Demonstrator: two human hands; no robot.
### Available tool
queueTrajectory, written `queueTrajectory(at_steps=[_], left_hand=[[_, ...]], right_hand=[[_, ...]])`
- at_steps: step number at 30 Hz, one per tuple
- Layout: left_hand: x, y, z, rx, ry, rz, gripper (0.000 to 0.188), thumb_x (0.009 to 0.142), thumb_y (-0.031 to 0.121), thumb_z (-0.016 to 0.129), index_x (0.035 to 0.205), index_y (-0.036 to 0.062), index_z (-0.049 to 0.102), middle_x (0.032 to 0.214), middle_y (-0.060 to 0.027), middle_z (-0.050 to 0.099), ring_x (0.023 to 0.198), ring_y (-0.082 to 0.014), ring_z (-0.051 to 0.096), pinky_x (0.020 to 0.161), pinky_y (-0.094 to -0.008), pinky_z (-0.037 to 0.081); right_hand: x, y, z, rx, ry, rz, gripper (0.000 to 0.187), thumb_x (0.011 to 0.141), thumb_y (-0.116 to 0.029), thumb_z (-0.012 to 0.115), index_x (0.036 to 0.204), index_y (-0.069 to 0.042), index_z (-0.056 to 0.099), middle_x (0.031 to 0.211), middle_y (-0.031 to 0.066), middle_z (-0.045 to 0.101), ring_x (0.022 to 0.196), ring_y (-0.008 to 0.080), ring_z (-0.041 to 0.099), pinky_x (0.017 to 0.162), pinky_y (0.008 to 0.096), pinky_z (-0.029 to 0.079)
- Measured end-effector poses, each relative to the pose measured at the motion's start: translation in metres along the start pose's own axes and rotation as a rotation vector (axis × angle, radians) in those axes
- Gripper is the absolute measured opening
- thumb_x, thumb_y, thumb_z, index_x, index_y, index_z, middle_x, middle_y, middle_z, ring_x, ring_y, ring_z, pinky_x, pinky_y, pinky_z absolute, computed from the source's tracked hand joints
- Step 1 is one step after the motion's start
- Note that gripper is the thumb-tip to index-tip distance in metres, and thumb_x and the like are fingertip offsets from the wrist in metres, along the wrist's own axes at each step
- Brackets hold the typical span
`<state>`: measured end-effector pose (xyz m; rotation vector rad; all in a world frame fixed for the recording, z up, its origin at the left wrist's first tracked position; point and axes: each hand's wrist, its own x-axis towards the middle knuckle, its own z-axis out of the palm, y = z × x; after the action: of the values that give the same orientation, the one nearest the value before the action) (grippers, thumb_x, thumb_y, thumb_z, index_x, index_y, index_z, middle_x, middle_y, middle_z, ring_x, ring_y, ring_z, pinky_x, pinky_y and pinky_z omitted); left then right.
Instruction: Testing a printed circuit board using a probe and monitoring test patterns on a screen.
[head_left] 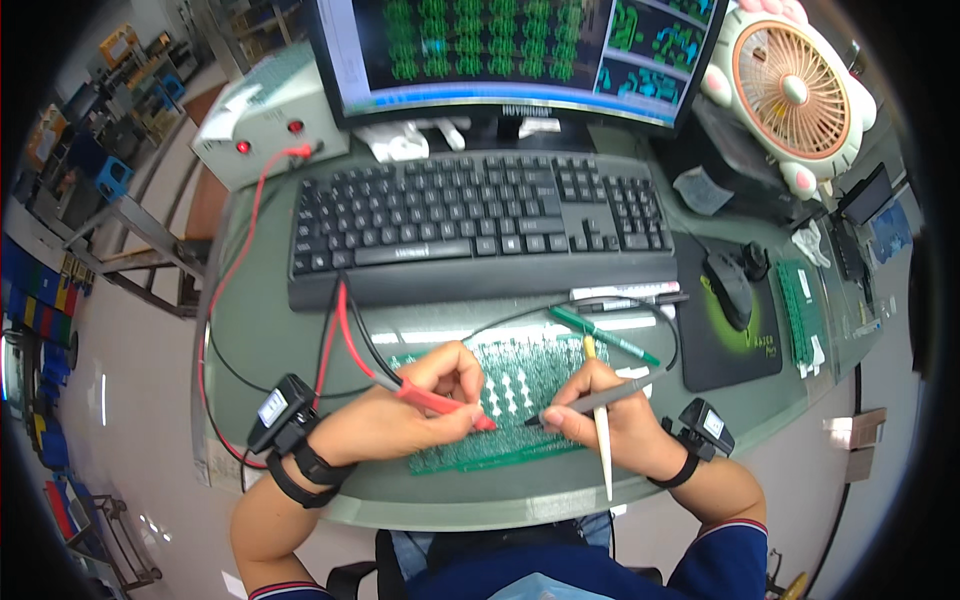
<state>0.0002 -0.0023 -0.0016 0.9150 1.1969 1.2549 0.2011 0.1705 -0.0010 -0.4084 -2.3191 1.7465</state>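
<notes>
My left hand (400, 420) is closed around a red test probe (432, 400), its tip pointing down at a green circuit board panel (520, 350). In my right hand (625, 430) is a dark grey test probe (610, 393), its black tip close to the red one over the panel. I cannot tell whether either tip touches it. A slim white stick (603, 450) with a yellowish upper end also sits between my right fingers. Part of the panel, which carries rows of small parts and white patches, is hidden under my hands.
A black keyboard (480, 210) lies behind the panel, below a monitor (500, 60) showing a green board layout. Pens (610, 338), a mouse (730, 288) on its pad and more green boards (798, 310) are to the right. Probe leads run to a white instrument box (265, 130).
</notes>
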Motion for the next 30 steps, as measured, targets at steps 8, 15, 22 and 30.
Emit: queueTrajectory(at_steps=[8,15,22,30], left_hand=[[0.0,-0.005,0.001,0.057,0.007,0.025,0.02,0.091,0.013,0.063,0.097,0.0062,0.045,0.092,0.0006,0.052,0.087,-0.006,0.058,0.074,-0.0234,0.048],[-0.001,-0.009,-0.002,0.091,-0.006,0.064,0.02,0.092,0.015,0.062,0.097,0.0065,0.046,0.092,0.0001,0.052,0.088,-0.0069,0.057,0.076,-0.0248,0.047],[-0.002,0.005,0.002,0.069,-0.042,0.01,0.019,0.093,0.009,0.061,0.097,0.007,0.042,0.095,-0.0011,0.049,0.091,-0.0093,0.056,0.084,-0.0308,0.051],[0.0,0.003,0.004,0.079,-0.006,0.028,0.055,0.092,0.01,0.055,0.142,0.0024,0.033,0.123,-0.0108,0.056,0.091,-0.008,0.059,0.078,-0.0242,0.048]], right_hand=[[-0.001,0.004,0.001,0.016,-0.006,0.051,0.022,0.088,-0.019,0.074,0.085,-0.003,0.059,0.074,0.0034,0.061,0.067,0.0113,0.058,0.06,0.0268,0.045],[0.0,0.002,0.002,0.014,-0.002,0.044,0.024,0.088,-0.02,0.074,0.084,-0.002,0.059,0.071,0.0043,0.061,0.065,0.0122,0.059,0.059,0.0275,0.045],[-0.001,0.004,0.001,0.0,0.022,-0.01,0.022,0.088,-0.019,0.073,0.084,-0.002,0.058,0.072,0.0048,0.063,0.066,0.0135,0.061,0.06,0.0275,0.046],[0.03,-0.026,0.007,-0.242,-0.049,-0.122,0.021,0.088,-0.017,0.069,0.088,0.0,0.057,0.076,0.0111,0.062,0.069,0.0225,0.065,0.062,0.0336,0.049]])
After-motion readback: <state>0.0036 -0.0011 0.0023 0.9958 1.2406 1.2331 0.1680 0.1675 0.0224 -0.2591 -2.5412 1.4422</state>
